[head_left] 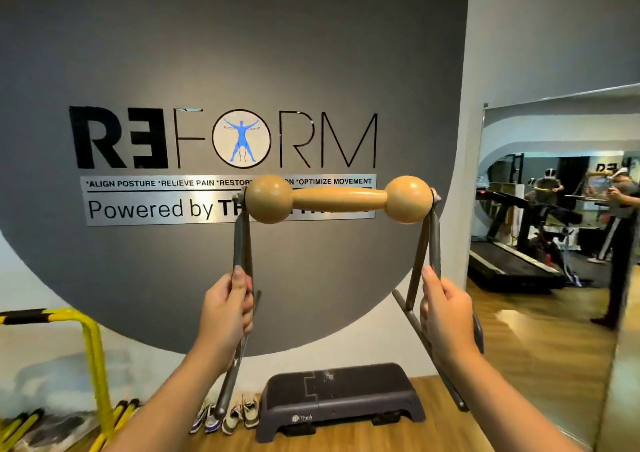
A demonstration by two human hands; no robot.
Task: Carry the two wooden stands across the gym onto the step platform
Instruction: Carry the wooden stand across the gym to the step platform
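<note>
I hold a wooden stand up in front of me: a light wooden roller with two round bulbs, mounted between grey metal legs. My left hand grips the left metal leg. My right hand grips the right metal leg. Below and ahead, the dark grey step platform sits on the wooden floor against the wall, with nothing on its top. Only one stand is in view.
A grey wall with a large logo sign is straight ahead. A yellow hurdle frame stands at the left. Pairs of shoes lie left of the platform. A wall mirror at the right reflects treadmills and people.
</note>
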